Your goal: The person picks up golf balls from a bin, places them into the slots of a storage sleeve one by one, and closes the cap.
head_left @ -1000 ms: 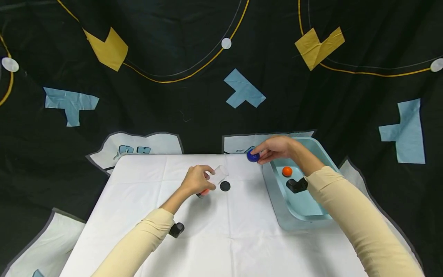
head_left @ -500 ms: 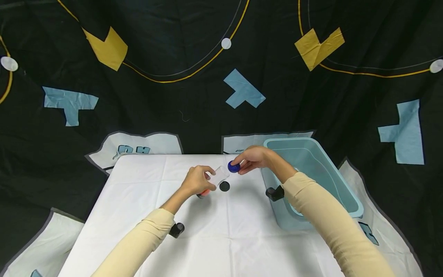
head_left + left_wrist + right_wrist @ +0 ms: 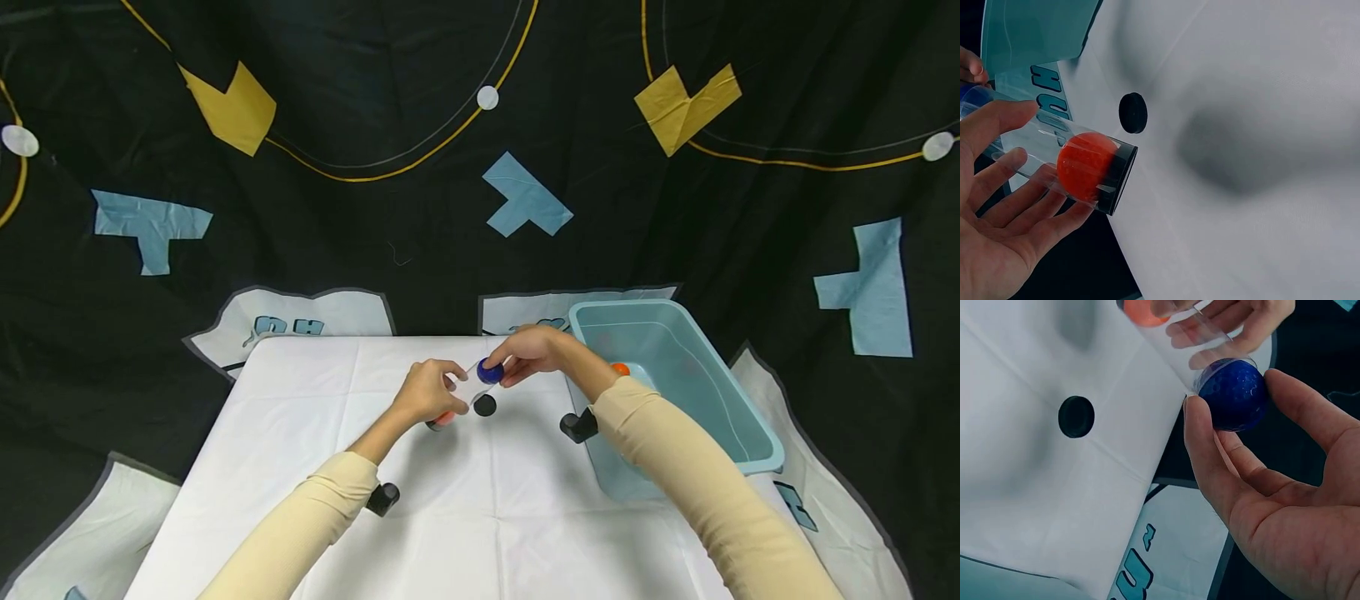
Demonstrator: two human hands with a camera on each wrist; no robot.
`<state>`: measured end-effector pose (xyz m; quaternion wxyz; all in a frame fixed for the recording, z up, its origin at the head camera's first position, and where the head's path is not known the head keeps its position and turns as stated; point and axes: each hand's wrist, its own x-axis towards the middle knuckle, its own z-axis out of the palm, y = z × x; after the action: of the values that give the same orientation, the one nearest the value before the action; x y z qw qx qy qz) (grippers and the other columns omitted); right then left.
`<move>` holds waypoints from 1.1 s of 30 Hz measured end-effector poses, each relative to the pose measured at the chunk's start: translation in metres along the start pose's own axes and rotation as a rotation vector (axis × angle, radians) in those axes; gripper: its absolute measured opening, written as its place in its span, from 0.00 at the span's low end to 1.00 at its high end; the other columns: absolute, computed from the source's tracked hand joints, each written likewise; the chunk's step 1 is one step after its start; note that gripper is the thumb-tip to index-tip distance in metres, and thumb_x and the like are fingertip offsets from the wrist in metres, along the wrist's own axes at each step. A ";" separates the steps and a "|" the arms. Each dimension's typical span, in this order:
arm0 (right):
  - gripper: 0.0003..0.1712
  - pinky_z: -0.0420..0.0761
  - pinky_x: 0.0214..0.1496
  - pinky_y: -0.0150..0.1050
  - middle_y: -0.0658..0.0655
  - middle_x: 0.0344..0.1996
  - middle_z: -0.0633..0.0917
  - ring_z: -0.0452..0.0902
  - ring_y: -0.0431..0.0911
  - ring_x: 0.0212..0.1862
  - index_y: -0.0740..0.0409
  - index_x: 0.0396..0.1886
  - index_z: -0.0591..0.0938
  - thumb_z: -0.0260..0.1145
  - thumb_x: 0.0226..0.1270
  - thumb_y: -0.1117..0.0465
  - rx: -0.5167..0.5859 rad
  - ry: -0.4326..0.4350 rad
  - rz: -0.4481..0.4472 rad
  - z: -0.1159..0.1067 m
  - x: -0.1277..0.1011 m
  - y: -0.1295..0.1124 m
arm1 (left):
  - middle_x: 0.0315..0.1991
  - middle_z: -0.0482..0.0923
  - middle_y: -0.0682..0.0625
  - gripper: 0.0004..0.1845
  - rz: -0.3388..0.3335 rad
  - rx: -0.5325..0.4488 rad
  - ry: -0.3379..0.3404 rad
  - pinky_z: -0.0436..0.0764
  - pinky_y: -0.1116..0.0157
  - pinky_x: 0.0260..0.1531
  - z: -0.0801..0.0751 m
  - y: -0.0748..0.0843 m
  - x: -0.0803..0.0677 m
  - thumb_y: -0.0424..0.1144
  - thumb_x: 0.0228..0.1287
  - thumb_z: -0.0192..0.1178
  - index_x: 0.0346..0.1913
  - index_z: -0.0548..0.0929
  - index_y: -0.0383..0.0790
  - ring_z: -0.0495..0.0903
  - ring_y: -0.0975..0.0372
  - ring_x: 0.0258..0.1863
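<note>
My left hand [image 3: 456,390] grips a clear plastic tube [image 3: 471,387] tilted over the white table [image 3: 487,508]. An orange ball [image 3: 1085,165] sits at the tube's black closed end [image 3: 1119,178]. My right hand [image 3: 504,367] pinches a blue dimpled ball [image 3: 1233,392] between thumb and fingers [image 3: 1285,394], right at the tube's open mouth [image 3: 1225,362]. The blue ball [image 3: 490,371] touches the rim. A black round cap [image 3: 485,406] lies flat on the table just below the tube.
A light blue plastic bin [image 3: 697,392] stands at the table's right edge with another orange ball [image 3: 619,367] inside. Black cloth with tape patches hangs behind. The near half of the table holds only my forearms.
My right hand carried the blue ball leftward from the bin's near corner to the tube's mouth. The left hand and tube stayed in place.
</note>
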<state>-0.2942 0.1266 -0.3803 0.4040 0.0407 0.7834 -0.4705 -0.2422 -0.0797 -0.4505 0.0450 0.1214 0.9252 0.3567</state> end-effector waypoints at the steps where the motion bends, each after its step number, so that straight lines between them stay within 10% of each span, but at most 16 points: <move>1: 0.24 0.81 0.63 0.45 0.61 0.41 0.88 0.84 0.47 0.35 0.69 0.58 0.80 0.71 0.67 0.59 -0.002 -0.002 0.001 0.001 0.001 0.000 | 0.35 0.89 0.43 0.23 -0.001 0.002 0.002 0.83 0.62 0.36 0.000 0.000 0.000 0.36 0.37 0.81 0.43 0.90 0.43 0.85 0.58 0.36; 23: 0.18 0.82 0.61 0.44 0.61 0.39 0.84 0.83 0.48 0.36 0.68 0.51 0.84 0.71 0.67 0.60 0.003 0.027 0.019 0.004 0.002 0.001 | 0.33 0.89 0.45 0.23 -0.003 0.001 -0.010 0.83 0.66 0.29 -0.001 0.002 0.001 0.34 0.39 0.81 0.44 0.90 0.42 0.85 0.59 0.31; 33: 0.26 0.83 0.60 0.45 0.65 0.53 0.83 0.84 0.50 0.43 0.68 0.64 0.77 0.66 0.72 0.58 0.005 0.068 -0.072 -0.029 -0.020 -0.002 | 0.33 0.89 0.45 0.24 -0.030 -0.010 -0.007 0.84 0.66 0.29 -0.001 -0.001 -0.003 0.32 0.40 0.80 0.46 0.89 0.41 0.85 0.59 0.30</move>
<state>-0.2990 0.1535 -0.3588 0.3598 0.0294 0.7965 -0.4851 -0.2399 -0.0821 -0.4505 0.0542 0.1086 0.9249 0.3604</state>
